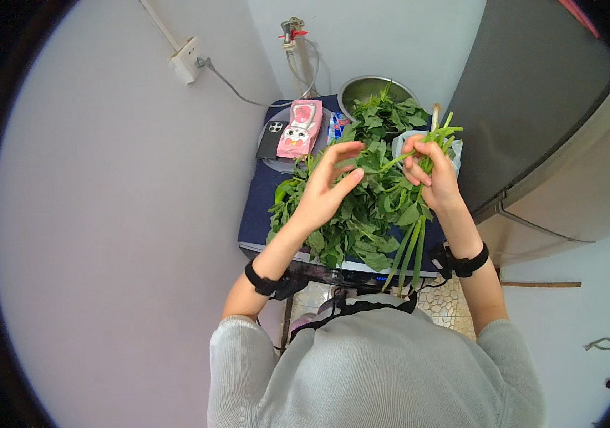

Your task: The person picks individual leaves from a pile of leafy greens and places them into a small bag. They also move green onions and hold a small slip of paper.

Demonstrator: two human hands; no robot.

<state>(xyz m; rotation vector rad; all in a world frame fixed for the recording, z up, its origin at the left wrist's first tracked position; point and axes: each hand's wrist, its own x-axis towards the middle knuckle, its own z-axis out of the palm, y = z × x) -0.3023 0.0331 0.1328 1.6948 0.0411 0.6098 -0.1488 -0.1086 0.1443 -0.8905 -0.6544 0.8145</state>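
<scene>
A large heap of leafy green vegetables (356, 224) covers much of the dark blue top of the appliance or table in front of me. Over its right side, my right hand (431, 166) pinches a green leafy stem (395, 162) between thumb and fingers. My left hand (332, 184) is above the heap with thumb and fingers apart, close to the leaves of that stem. Long green stalks (413, 246) hang down below my right hand, past the front edge. Behind the heap, a metal bowl (350, 88) holds more leafy greens (390, 115).
Back left, a round translucent lid or tray (278, 165) carries a dark phone (271, 140) and a pink wipes packet (300, 128). A white plastic bag (457, 158) lies by my right hand. A refrigerator (530, 107) stands right; a wall socket (186, 61) is left.
</scene>
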